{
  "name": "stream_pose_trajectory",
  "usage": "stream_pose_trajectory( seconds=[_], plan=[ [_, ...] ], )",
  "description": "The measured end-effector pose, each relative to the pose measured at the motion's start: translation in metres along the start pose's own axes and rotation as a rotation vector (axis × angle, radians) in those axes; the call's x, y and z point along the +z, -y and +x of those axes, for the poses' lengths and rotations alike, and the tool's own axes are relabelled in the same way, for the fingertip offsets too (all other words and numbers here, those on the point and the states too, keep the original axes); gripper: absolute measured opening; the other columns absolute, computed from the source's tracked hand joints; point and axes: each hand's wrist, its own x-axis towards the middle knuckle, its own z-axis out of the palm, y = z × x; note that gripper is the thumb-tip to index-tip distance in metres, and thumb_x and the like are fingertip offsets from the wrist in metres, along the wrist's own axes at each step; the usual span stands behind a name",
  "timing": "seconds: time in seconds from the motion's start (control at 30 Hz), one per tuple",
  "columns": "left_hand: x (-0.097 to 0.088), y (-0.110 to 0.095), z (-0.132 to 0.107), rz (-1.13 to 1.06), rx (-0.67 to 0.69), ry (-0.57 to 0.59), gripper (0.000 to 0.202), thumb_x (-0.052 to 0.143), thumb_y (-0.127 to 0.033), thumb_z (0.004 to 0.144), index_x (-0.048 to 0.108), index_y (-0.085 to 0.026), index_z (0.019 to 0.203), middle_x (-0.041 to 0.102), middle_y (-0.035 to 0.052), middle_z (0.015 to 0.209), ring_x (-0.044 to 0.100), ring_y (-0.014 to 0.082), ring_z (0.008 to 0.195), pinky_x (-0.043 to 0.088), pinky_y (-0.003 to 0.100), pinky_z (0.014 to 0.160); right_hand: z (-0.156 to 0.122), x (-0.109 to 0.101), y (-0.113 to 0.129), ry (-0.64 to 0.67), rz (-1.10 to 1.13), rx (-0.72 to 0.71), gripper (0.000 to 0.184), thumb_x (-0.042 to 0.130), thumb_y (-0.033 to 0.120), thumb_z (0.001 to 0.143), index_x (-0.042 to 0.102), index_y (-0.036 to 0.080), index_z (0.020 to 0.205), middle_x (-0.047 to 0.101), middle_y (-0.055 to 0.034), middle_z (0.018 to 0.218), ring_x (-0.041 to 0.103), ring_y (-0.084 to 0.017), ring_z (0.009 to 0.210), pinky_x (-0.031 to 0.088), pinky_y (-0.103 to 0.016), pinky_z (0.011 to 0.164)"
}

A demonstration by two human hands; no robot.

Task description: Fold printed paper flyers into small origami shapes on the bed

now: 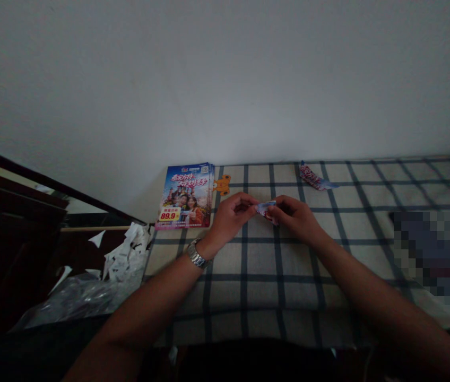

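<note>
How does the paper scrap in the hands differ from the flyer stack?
The paper scrap is small; the flyer stack is far larger and flat. The scrap is pinched between the left hand and right hand; the stack lies untouched on the checked cloth. Both are colourfully printed.

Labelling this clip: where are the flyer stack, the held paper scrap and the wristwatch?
flyer stack (pixel 185 195): head view, middle of top cover.
paper scrap (pixel 265 207): head view, part showing between left hand (pixel 231 216) and right hand (pixel 294 217).
wristwatch (pixel 196 255): head view, metal band.
</note>
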Motion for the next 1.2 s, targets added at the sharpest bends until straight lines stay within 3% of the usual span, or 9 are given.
stream_pose_trajectory(
  seconds=[0.3,0.5,0.7,1.2],
  plan=[
    [0.0006,0.0057,0.0007,-0.193,-0.09,0.024,0.033,0.078,-0.041,0.09,0.067,-0.019,0.113,0.077,0.0061,0.1,0.075,0.0177,0.091,0.062,0.031,0.085,-0.0003,-0.0016,0.0007,-0.098,-0.052,-0.001,0.041,0.067,0.061,0.093,0.07,0.021,0.088,0.071,-0.0023,0.072,0.063,-0.018,0.066,0.048,-0.029,0.061],
    [0.0021,0.0098,0.0006,-0.307,-0.137,0.012,0.03,0.077,-0.044,0.091,0.068,-0.017,0.101,0.076,0.0053,0.093,0.075,0.0159,0.083,0.062,0.031,0.083,-0.0008,-0.0021,0.0024,-0.125,-0.029,-0.012,0.039,0.069,0.061,0.092,0.07,0.022,0.089,0.072,-0.0031,0.074,0.064,-0.019,0.068,0.049,-0.031,0.063],
    [0.0025,0.0092,0.0011,-0.296,-0.17,-0.017,0.033,0.079,-0.047,0.089,0.067,-0.016,0.092,0.076,0.0043,0.088,0.075,0.0158,0.08,0.062,0.029,0.079,-0.0009,-0.0021,0.003,-0.118,-0.076,-0.005,0.04,0.065,0.061,0.094,0.071,0.022,0.088,0.071,-0.0025,0.072,0.064,-0.019,0.066,0.048,-0.031,0.062],
    [0.0003,0.0048,-0.0006,-0.152,-0.166,0.002,0.031,0.071,-0.047,0.094,0.069,-0.017,0.095,0.078,0.0059,0.086,0.077,0.0186,0.079,0.064,0.033,0.078,-0.0016,-0.0004,0.0013,-0.12,-0.132,-0.008,0.039,0.064,0.059,0.095,0.069,0.022,0.085,0.069,-0.0016,0.069,0.061,-0.018,0.063,0.044,-0.03,0.057]
  ],
)
